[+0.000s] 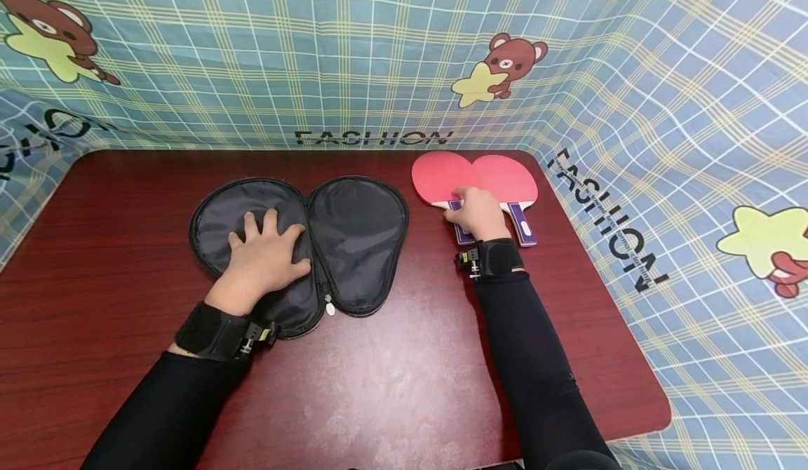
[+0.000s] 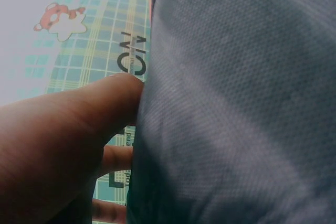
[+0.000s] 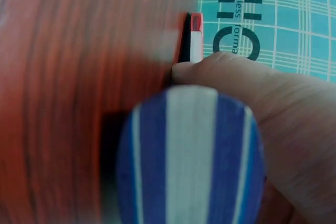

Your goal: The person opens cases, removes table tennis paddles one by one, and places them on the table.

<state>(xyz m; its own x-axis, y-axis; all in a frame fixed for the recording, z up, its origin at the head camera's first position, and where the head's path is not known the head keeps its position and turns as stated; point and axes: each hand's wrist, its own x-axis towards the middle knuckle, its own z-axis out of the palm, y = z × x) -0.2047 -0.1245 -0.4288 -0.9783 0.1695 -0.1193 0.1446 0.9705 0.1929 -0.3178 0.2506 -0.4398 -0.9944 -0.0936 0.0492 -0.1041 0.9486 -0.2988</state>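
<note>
A black zip paddle case (image 1: 360, 245) lies unfolded on the table, its two halves side by side. My left hand (image 1: 260, 259) rests with spread fingers on the case's left half; in the left wrist view the case's dark woven fabric (image 2: 241, 98) fills the right side. Farther right, two red table tennis paddles lie close together. My right hand (image 1: 481, 213) grips the handle of the left paddle (image 1: 438, 177). Seen from the right wrist, the handle's striped butt (image 3: 191, 156) is close up, with the thumb alongside. The other paddle (image 1: 510, 178) lies beside this hand, handle toward me.
The dark red wooden table (image 1: 379, 393) has rounded corners. A plaid cloth (image 1: 379, 56) with bears and lettering hangs behind it and along the right side. A zipper pull (image 1: 330, 309) sits at the case's near fold.
</note>
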